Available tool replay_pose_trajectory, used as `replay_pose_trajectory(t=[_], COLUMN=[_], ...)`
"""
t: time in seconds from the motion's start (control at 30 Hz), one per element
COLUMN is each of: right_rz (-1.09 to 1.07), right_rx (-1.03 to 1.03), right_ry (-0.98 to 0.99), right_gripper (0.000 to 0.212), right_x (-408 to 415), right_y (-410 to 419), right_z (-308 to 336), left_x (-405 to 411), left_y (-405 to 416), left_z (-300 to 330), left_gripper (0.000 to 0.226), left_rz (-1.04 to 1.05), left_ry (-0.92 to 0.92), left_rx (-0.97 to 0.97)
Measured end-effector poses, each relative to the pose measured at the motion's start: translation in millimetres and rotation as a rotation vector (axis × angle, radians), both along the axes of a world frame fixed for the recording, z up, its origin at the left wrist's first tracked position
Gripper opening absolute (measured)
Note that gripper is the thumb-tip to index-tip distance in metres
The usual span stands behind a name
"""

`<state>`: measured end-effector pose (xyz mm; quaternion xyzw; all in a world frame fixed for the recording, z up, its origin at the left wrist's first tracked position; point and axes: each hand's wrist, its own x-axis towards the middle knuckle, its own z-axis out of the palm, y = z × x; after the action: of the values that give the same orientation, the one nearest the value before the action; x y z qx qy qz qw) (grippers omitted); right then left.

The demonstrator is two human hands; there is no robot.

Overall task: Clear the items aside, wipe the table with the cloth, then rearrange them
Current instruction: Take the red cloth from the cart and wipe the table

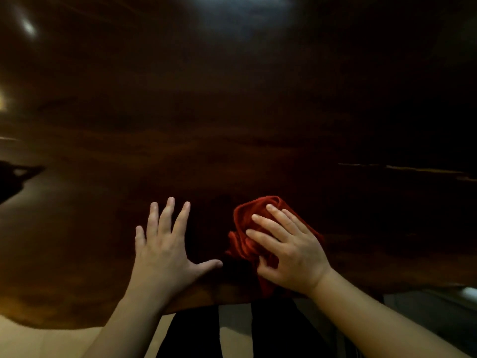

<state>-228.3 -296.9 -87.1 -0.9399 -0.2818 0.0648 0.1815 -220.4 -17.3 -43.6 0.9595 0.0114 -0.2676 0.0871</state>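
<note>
Dark, glossy wooden table [232, 112], dimly lit, smooth with faint glare patches. Red terry cloth [247, 228], soft and bunched into folds, near the front edge. Right hand [286, 251] flat on top of it, fingers spread, pressing rather than pinching. Left hand [165, 244] splayed wide on bare wood just beside, holding nothing. Likely mid-wipe. Risk: bunched cloth rolling under the palm and skipping patches, or slipping off the near edge on so slick a surface.
</note>
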Motion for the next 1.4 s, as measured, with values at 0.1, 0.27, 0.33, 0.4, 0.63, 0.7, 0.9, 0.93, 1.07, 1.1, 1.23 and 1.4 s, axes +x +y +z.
replay_pose_trajectory(t=[0.1,0.27,0.33,0.4,0.63,0.7,0.9,0.93,1.07,1.1,1.23,1.4], right_rz=[-0.147,-0.458,-0.583,-0.694,-0.711,-0.656,-0.405,-0.358,-0.208,-0.169,-0.020,0.193], right_rx=[-0.014,-0.112,-0.150,-0.183,-0.221,-0.217,-0.213,-0.203,-0.172,-0.158,-0.131,-0.110], right_ry=[0.001,0.050,0.071,0.073,0.060,0.056,0.038,0.034,0.019,0.021,0.022,0.023], right_gripper=[0.059,0.066,0.070,0.071,0.073,0.073,0.076,0.076,0.077,0.077,0.076,0.076], right_x=[-4.4,0.7,9.4,22.2,81.4,91.4,92.4,88.6,67.1,59.4,37.2,21.2], right_y=[-43.1,-89.8,-83.6,-67.4,3.5,29.7,123.5,141.3,193.1,206.1,224.8,203.6], right_z=[-0.2,1.6,0.6,-0.4,2.0,2.6,2.6,2.5,1.9,2.0,1.0,2.1], left_x=[12.3,18.6,16.1,13.2,-2.1,-8.2,-37.3,-44.2,-60.6,-65.7,-73.2,-68.7], left_y=[-18.6,-25.4,-22.4,-18.4,6.7,17.3,50.8,56.9,74.5,81.5,98.2,103.7], left_z=[-5.0,-13.0,-15.0,-16.4,-14.8,-14.8,-11.7,-9.1,-4.0,-3.4,-2.4,1.6], left_gripper=[0.138,0.146,0.146,0.146,0.147,0.148,0.144,0.142,0.134,0.133,0.133,0.139], left_rz=[-0.048,-0.056,-0.049,-0.038,0.068,0.105,0.226,0.249,0.331,0.356,0.401,0.366], left_ry=[0.012,0.021,0.011,0.002,-0.031,-0.026,-0.027,-0.031,-0.052,-0.056,-0.047,-0.034], left_rx=[0.042,0.084,0.080,0.074,0.064,0.068,0.074,0.070,0.050,0.049,0.049,0.035])
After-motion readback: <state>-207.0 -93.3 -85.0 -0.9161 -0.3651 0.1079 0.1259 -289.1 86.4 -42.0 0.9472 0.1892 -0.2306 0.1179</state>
